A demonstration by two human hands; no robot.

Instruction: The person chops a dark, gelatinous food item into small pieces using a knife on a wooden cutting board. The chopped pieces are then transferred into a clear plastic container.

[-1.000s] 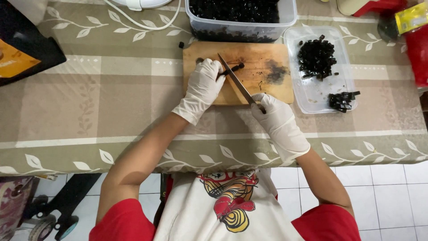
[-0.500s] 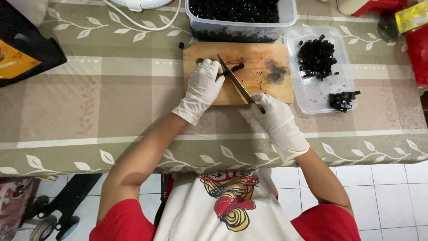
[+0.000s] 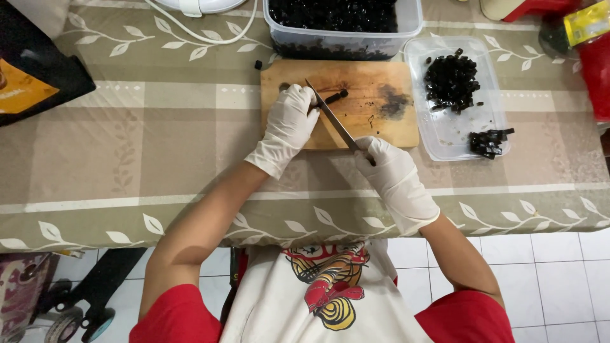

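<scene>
Kitchen setting, white tiled floor (image 3: 546,267) below; counter (image 3: 159,146) covered with a beige cloth printed with pale leaf sprigs under clear plastic.

Item 1. Wooden cutting board (image 3: 381,121), lying flat at the counter's far middle, stained dark near its right part.

Item 2. Dark strip (image 3: 335,96) of glossy black food, lying on the board beside the left hand's fingertips. Judged soft, wet, slippery and light; likely to squash or slide, so best pinned gently from above close to the cut.

Item 3. Knife (image 3: 333,117), thin blade laid diagonally across the board, tip towards the strip. Stiff, sharp; to be taken by the handle only.

Item 4. Left hand (image 3: 289,124), white glove, fingers curled down on the board, pressing at the strip's end.

Item 5. Right hand (image 3: 394,174), white glove, fingers closed around the knife handle at the board's near edge.

Item 6. Clear plastic tub (image 3: 343,44) behind the board, filled with black cubes.

Item 7. Shallow clear tray (image 3: 457,127) just right of the board, holding one heap of cut cubes and a smaller cluster.

Item 8. White cord (image 3: 203,38), far left.
</scene>
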